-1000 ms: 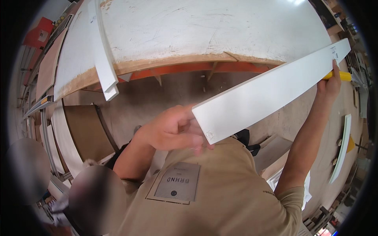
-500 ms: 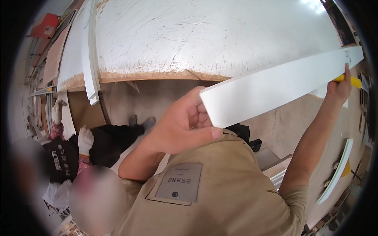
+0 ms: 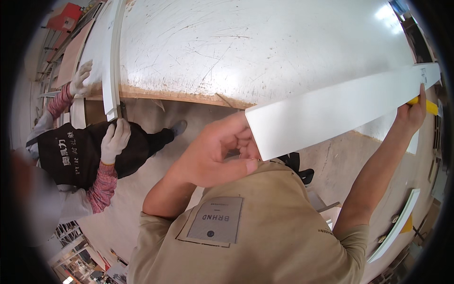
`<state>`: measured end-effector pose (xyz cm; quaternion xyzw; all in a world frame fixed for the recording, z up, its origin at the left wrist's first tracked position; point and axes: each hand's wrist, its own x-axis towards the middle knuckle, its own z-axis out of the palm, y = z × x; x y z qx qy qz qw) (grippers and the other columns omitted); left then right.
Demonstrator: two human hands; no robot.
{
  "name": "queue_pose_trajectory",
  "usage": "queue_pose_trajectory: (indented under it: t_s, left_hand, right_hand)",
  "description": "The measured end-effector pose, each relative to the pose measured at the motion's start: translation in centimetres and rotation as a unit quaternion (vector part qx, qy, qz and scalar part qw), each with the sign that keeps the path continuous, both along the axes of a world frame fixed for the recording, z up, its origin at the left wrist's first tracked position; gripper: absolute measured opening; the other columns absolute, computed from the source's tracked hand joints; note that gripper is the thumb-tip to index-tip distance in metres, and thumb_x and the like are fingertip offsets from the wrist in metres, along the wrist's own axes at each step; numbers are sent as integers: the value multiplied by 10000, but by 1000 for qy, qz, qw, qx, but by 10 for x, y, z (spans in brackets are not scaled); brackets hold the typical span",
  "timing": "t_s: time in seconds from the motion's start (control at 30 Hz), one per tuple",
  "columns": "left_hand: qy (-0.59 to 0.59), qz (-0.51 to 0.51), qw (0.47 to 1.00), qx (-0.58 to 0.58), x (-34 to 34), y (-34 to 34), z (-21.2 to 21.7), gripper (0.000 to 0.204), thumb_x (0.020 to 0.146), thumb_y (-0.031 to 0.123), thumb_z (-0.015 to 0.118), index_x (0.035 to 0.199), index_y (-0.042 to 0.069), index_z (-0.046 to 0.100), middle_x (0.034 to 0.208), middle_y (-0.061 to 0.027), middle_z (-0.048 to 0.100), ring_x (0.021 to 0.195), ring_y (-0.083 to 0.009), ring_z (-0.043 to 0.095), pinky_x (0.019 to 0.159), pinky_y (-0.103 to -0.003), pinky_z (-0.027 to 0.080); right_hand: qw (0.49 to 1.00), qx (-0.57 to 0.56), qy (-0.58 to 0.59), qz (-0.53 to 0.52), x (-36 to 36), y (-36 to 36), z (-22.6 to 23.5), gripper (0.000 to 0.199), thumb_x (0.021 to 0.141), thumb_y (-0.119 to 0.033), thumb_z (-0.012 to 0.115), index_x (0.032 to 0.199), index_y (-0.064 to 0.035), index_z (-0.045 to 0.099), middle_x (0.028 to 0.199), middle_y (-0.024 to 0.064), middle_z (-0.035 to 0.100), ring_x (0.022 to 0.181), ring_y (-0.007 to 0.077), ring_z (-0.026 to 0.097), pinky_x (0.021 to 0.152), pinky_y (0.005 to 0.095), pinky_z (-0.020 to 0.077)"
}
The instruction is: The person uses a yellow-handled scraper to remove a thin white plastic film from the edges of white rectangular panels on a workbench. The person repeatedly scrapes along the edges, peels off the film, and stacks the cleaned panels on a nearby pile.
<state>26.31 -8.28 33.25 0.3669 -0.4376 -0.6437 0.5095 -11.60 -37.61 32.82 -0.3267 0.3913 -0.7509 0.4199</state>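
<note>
As the white board [image 3: 331, 113] runs near-left to far-right, right hand [image 3: 413, 113] clasps far end — left hand [image 3: 213, 151] half-curled at near, hold unclear.

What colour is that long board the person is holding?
The board is white, with small dark marks near the right hand; the head view shows it best.

My white board [image 3: 326, 111] slants less now; at left, a co-worker's [image 3: 90, 151] gloved hand [image 3: 115, 140] is nearer the white strips [image 3: 111, 71].
</note>
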Motion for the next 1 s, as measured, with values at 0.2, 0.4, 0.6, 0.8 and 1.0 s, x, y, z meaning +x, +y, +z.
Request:
queue_pose_trajectory:
  t_s: [0.2, 0.4, 0.6, 0.8, 1.0]
  left_hand:
    - [-18, 5, 1000, -24, -2, -5, 10, 698, 786, -26, 668, 1422, -130, 401, 1038, -143, 668, 849, -167, 646, 752, -292, 504]
    - [-118, 175, 974, -76, -28, 0, 6, 894, 761, 30, 786, 1500, -74, 295, 1225, -185, 637, 1114, -248, 627, 922, -373, 492]
    - [-490, 240, 811, -213, -41, -3, 7, 787, 751, 173, 815, 1449, 99, 458, 1104, -168, 531, 899, -334, 549, 790, -400, 490]
    - [-447, 359, 778, -257, -43, -3, -7, 777, 666, 41, 784, 1385, 64, 490, 1116, -163, 477, 897, -308, 526, 755, -390, 492]
    - [-502, 378, 727, -278, -34, 9, -12, 765, 648, 19, 772, 1364, 12, 503, 1237, -210, 493, 1073, -362, 542, 861, -424, 498]
  right_hand:
    - [1000, 10, 2, 6, -6, -16, 4, 351, 993, -100, 588, 1270, 80, 471, 1207, 190, 609, 1129, 284, 643, 960, 406, 576]
    - [999, 29, 31, -5, -16, -22, 6, 371, 977, -145, 626, 1263, 77, 544, 1229, 180, 625, 1120, 279, 642, 961, 412, 559]
    - [997, 73, 8, 27, -70, -23, -1, 429, 973, -212, 643, 1311, 42, 570, 1279, 165, 628, 1139, 265, 627, 958, 386, 543]
    - [998, 58, 20, 28, -70, 11, 13, 406, 976, -185, 639, 1275, 78, 563, 1246, 167, 630, 1107, 262, 630, 925, 364, 549]
    - [997, 72, 23, -7, -47, 61, 34, 410, 997, -188, 604, 1296, 85, 543, 1274, 173, 606, 1147, 268, 605, 969, 367, 533]
